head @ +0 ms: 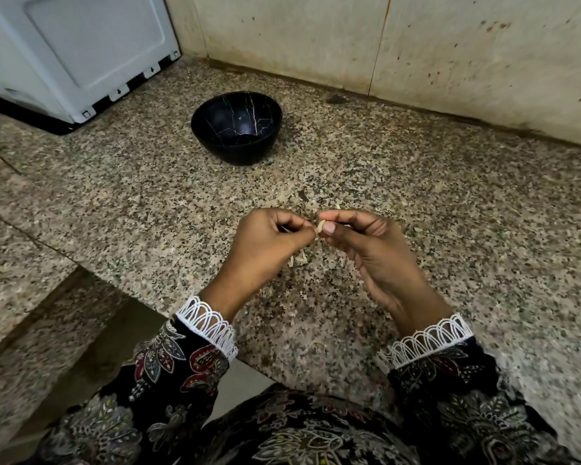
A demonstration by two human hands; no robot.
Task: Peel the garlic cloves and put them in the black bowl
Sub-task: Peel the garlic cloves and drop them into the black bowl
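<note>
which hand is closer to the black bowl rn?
Left, slightly. The left hand is below the black bowl and a bit right of it; the right hand sits farther right. Both pinch the garlic clove between them.

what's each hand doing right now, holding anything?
Left hand: fingers curled, pinching the garlic clove or its skin.
Right hand: thumb and fingers pinching the same garlic clove.

Dark floral-print sleeves (168, 370) in red, grey and cream, white looped lace cuffs (208, 325), matching patterned garment
</note>
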